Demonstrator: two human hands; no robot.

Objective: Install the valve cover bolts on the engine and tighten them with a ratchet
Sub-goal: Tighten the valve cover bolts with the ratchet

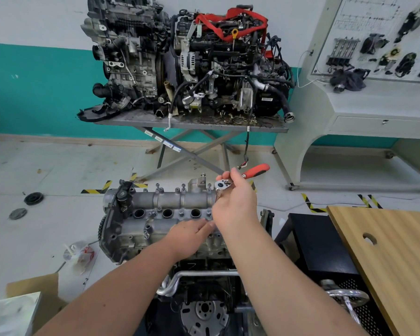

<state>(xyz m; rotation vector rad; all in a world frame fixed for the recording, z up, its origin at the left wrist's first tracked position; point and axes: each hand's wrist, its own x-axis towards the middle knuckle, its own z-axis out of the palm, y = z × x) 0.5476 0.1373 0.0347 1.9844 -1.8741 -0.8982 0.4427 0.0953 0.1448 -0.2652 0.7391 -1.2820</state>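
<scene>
A crumpled plastic cup (79, 255) lies on the floor left of the engine (160, 221). The left hand (189, 235) rests flat on the valve cover (180, 202), fingers straight. Bolts (158, 189) stand along its far edge. The right hand (235, 200) grips the ratchet (243, 178) above the cover's right end, red handle pointing right toward the wooden bench (386, 251).

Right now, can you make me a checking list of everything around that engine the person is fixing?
Surface: pale floor, hazard stripes.
Job's things: valve cover with bolts standing in it; ratchet, red handle.
Clutter: plastic cup, cardboard box, pulley discs on floor.
Grippers: right hand holds ratchet head; left hand rests on cover.
Cables: wire hanging from bench.
Surroundings: two engines on bench, training panel, wooden tabletop.
</scene>
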